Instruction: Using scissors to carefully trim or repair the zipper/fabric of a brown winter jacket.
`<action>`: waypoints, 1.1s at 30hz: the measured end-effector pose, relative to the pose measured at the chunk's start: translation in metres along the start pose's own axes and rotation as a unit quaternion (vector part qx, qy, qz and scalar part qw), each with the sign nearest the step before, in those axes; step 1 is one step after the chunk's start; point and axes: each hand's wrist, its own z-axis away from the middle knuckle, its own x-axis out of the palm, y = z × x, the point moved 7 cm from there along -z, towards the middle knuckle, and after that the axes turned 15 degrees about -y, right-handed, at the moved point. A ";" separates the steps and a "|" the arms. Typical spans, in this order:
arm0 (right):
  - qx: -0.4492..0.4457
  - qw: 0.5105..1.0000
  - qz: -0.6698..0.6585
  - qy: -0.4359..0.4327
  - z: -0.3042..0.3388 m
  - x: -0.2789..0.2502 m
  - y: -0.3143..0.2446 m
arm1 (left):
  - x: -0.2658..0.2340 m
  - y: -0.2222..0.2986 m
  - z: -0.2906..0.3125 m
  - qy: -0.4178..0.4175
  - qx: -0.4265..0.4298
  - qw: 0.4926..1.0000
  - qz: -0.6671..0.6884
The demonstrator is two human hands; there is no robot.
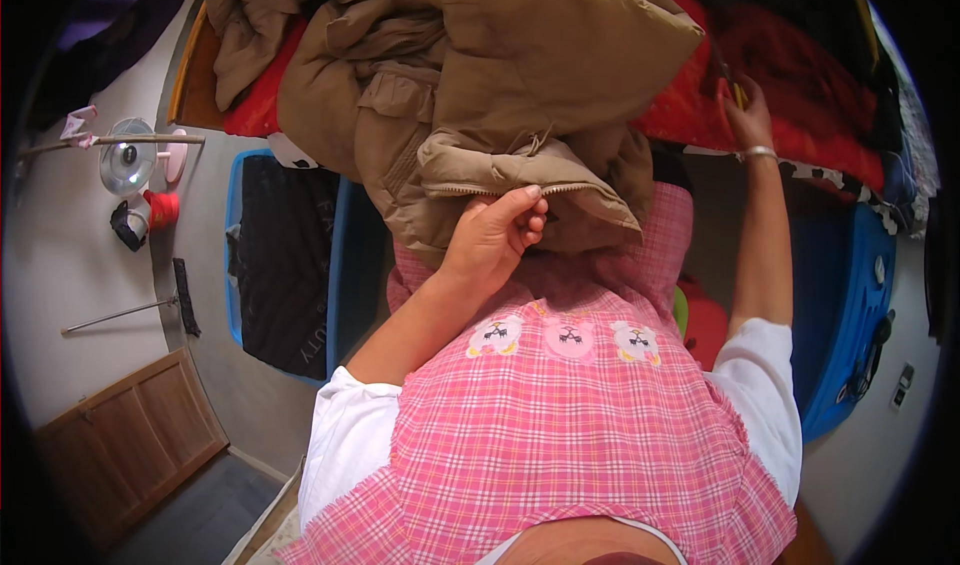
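A khaki padded jacket (pixel 560 55) is heaped in front of me, its lower edge hanging over my lap. My left hand (pixel 495 230) is closed, pinching the toothed zipper edge (pixel 460 189) between thumb and fingers. Loose threads (pixel 535 145) stick up from the cloth just above that zipper. Out to the right, my right hand (pixel 750 123) is closed around the red and yellow handles of what look like scissors (pixel 739 95). Their dark blades lie over the red cloth (pixel 690 100), apart from the jacket.
Red cloth covers the work surface under the jacket. A blue bin (pixel 236 265) with a black garment (pixel 285 265) stands at left, and another blue plastic piece (pixel 850 295) at right. Farther left are a fan (pixel 128 155) and a wooden door (pixel 135 435).
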 end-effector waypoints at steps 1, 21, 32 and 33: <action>-0.006 0.993 -0.111 0.028 0.016 -0.006 0.003 | -0.003 -0.002 0.000 0.014 -0.011 1.000 -0.003; -0.001 0.554 -0.696 -0.458 0.256 0.081 -0.217 | 0.034 -0.010 -0.043 -0.082 0.068 0.992 -0.064; 0.035 0.483 -0.754 -0.443 0.255 0.090 -0.216 | 0.036 -0.008 -0.043 -0.078 0.097 0.986 -0.107; 0.036 0.483 -0.756 -0.441 0.254 0.090 -0.216 | 0.036 -0.008 -0.043 -0.073 0.101 0.986 -0.111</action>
